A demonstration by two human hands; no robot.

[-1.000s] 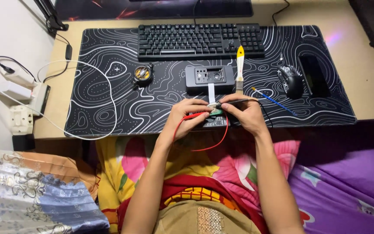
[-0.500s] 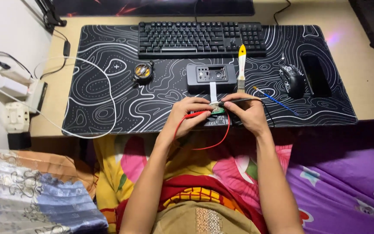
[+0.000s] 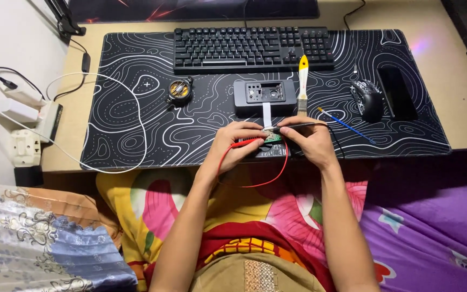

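Note:
My left hand (image 3: 239, 141) pinches a red test probe (image 3: 246, 143), its red lead looping down toward my lap. My right hand (image 3: 307, 139) grips a black probe (image 3: 301, 125) whose tip points left. Both tips meet on a small green circuit board (image 3: 274, 139) at the near edge of the black patterned desk mat (image 3: 136, 130). A white ribbon cable (image 3: 267, 113) runs from the board up to a dark grey box-shaped device (image 3: 264, 96) just beyond my hands.
A black keyboard (image 3: 252, 48) lies at the back. A yellow-handled brush (image 3: 302, 81), a thin blue tool (image 3: 345, 124), a black mouse (image 3: 367, 99) and a dark phone (image 3: 396, 92) are to the right. A round gold-coloured part (image 3: 179, 91), a white cable and chargers (image 3: 25, 111) are left.
Both hands stay on the board with the probes; only tiny finger shifts show. The view has moved slightly.

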